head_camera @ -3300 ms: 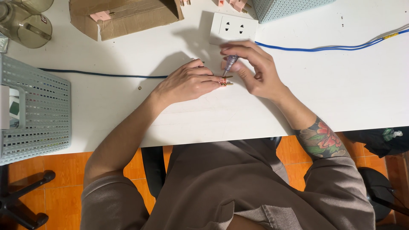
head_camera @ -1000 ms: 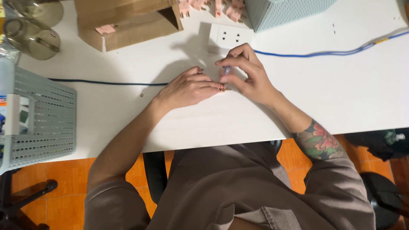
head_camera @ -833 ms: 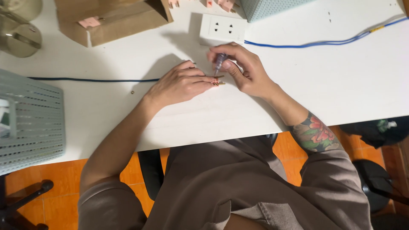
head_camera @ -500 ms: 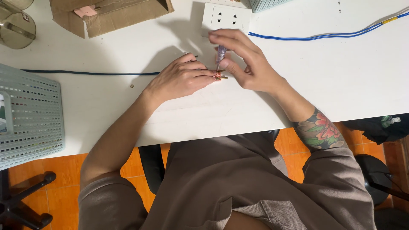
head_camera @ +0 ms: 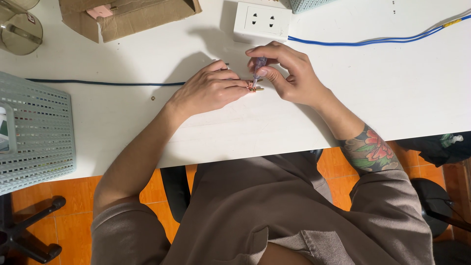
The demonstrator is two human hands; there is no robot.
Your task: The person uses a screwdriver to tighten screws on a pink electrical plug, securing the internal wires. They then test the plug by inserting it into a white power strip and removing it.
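Observation:
My left hand (head_camera: pixel 208 91) rests on the white table (head_camera: pixel 392 88) and pinches a small brass part (head_camera: pixel 255 89) between its fingertips. My right hand (head_camera: pixel 289 73) holds a small translucent purple screwdriver (head_camera: pixel 258 68) upright, its tip down on the brass part. The two hands meet at the middle of the table, just in front of a white socket block (head_camera: pixel 262 20).
A blue cable (head_camera: pixel 373 40) runs right from the socket block. A dark cable (head_camera: pixel 103 83) lies to the left, with a tiny screw (head_camera: pixel 153 98) near it. An open cardboard box (head_camera: pixel 127 17), a clear glass lid (head_camera: pixel 19 32) and a grey perforated basket (head_camera: pixel 34 132) stand at the left.
Both hands have stayed together on the brass part; the screwdriver stands more upright between the right fingers. The view has shifted slightly.

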